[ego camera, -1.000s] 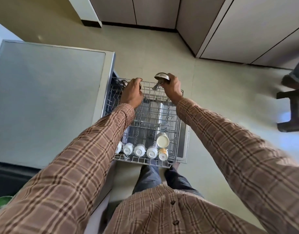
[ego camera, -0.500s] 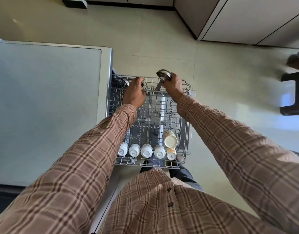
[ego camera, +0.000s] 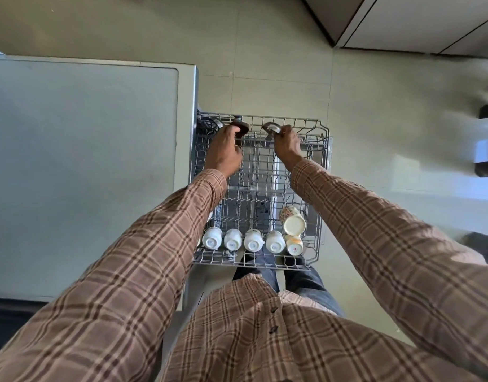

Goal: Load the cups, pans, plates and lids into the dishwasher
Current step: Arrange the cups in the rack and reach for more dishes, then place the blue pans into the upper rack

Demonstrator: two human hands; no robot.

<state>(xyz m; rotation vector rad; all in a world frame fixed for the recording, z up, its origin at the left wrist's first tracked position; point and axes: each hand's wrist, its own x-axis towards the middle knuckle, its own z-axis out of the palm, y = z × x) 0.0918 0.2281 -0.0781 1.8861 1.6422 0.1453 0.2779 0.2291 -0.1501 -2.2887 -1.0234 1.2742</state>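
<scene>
While six upturned ceramic cups (ego camera: 252, 239) are sitting along the pulled-out grey wire rack (ego camera: 321, 188)'s near edge, left hand (ego camera: 223, 150) is gripping a dark round lid (ego camera: 241, 127) and right hand (ego camera: 288, 146) is pinching a shiny steel lid (ego camera: 271, 127) at the far edge; I'm guessing pans and plates are still waiting.

Brown and tan checks on the shirt sleeves (ego camera: 143, 260). Grey wire rack (ego camera: 314, 194). Four white cups (ego camera: 233, 239) in a row. Cream cup with orange and yellow dots (ego camera: 292, 220). Pale green floor (ego camera: 264, 64). Dark blue jeans (ego camera: 308, 285).
</scene>
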